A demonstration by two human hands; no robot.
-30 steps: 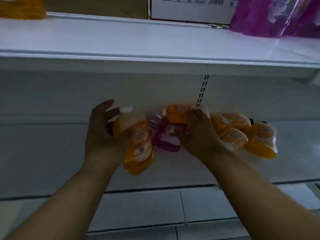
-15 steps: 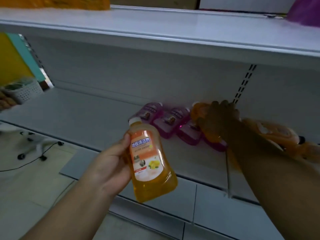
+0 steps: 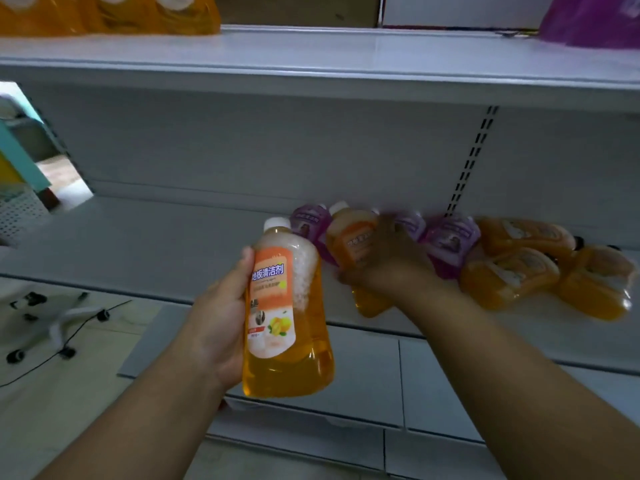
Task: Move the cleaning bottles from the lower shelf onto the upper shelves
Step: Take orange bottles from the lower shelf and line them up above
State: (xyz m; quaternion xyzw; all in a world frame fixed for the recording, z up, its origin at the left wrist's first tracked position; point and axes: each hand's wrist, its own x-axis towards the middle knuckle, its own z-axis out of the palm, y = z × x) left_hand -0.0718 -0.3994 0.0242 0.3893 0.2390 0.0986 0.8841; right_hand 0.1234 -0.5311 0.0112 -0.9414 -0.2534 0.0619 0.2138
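Observation:
My left hand (image 3: 218, 327) grips an orange bottle (image 3: 287, 313) with a white cap, held upright in front of the lower shelf (image 3: 138, 244). My right hand (image 3: 388, 261) grips a second orange bottle (image 3: 353, 240), tilted and lifted off the pile. Purple bottles (image 3: 450, 240) lie behind it on the lower shelf. Further right, three more orange bottles (image 3: 512, 275) lie on their sides. The upper shelf (image 3: 311, 53) runs across the top, with orange bottles (image 3: 110, 12) standing at its left end.
A purple pack (image 3: 592, 22) and a white carton (image 3: 460, 10) sit at the upper shelf's right. A slotted upright (image 3: 474, 157) divides the back panel. At the left are a white perforated basket (image 3: 20, 209) and chair castors (image 3: 52, 323) on the floor.
My left hand has brought its orange bottle nearer and upright. My right hand has closed on a second orange bottle and raised it from the pile.

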